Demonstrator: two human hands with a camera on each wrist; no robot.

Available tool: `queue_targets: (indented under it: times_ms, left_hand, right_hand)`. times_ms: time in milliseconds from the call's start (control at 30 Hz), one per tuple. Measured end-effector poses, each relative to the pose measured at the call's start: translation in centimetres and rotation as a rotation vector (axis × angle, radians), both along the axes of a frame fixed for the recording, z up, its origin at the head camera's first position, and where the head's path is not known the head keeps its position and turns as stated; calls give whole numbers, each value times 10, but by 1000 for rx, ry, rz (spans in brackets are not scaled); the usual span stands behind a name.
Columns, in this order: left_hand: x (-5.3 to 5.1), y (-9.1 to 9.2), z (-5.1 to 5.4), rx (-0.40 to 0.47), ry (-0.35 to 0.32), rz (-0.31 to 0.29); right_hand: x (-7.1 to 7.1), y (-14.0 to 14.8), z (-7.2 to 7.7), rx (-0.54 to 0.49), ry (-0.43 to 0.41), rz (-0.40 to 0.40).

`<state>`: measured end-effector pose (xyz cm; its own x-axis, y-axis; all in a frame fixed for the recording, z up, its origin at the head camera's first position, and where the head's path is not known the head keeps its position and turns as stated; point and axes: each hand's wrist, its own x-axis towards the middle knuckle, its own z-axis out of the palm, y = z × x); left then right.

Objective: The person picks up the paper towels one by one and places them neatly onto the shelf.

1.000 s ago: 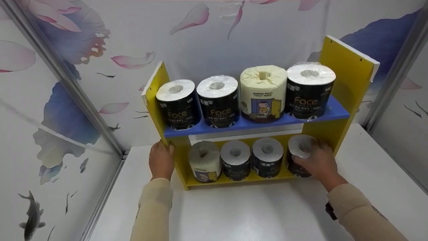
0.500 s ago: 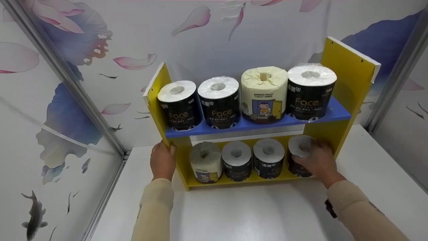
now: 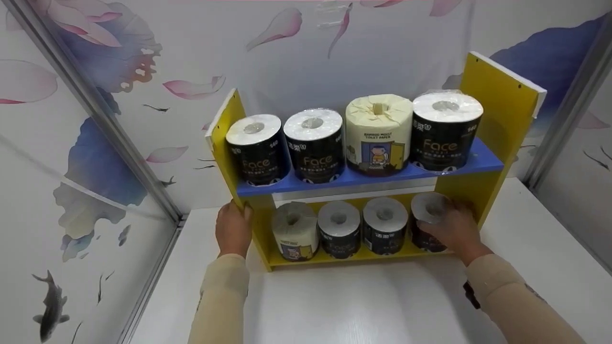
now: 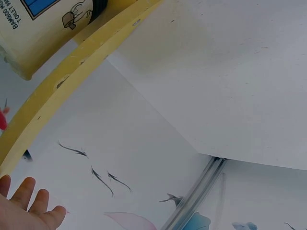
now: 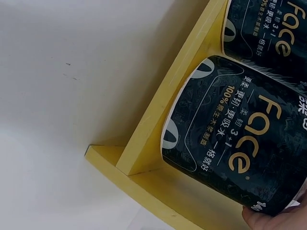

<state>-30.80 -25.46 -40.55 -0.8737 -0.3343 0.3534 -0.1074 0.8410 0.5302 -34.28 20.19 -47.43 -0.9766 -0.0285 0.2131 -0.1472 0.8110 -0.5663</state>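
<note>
A yellow shelf unit point(image 3: 497, 110) with a blue middle board point(image 3: 397, 174) stands on the white table. My left hand point(image 3: 233, 228) rests at its left side panel point(image 3: 260, 224); in the left wrist view, that hand's fingers point(image 4: 41, 203) are spread and hold nothing. On the lower tier, at the right end, my right hand point(image 3: 456, 231) grips a black-wrapped toilet roll point(image 5: 230, 139) near its top. Most of its fingers are hidden behind the roll. Left of it stand two more black rolls point(image 3: 385, 227) point(image 3: 339, 229) and a cream-wrapped roll point(image 3: 294, 231).
The blue board carries a row of upright rolls: black ones, such as the right-end roll point(image 3: 447, 131), and a cream roll point(image 3: 378, 136). White table surface point(image 3: 354, 306) lies in front. Printed wall panels point(image 3: 397, 43) and a metal corner post point(image 3: 124, 143) enclose the place.
The whole head view has shifted slightly to the right. Both hands, the shelf unit and the rolls otherwise look the same.
</note>
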Motion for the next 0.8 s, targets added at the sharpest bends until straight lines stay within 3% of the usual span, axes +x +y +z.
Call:
queue_targets:
  times_ms: [400, 800]
  left_hand:
    - [-1, -1, -2, -7, 40, 3]
    - [-1, 1, -2, 45, -16, 10]
  right_hand:
    - [-9, 0, -6, 25, 0, 31]
    - [-14, 2, -6, 53, -40, 51]
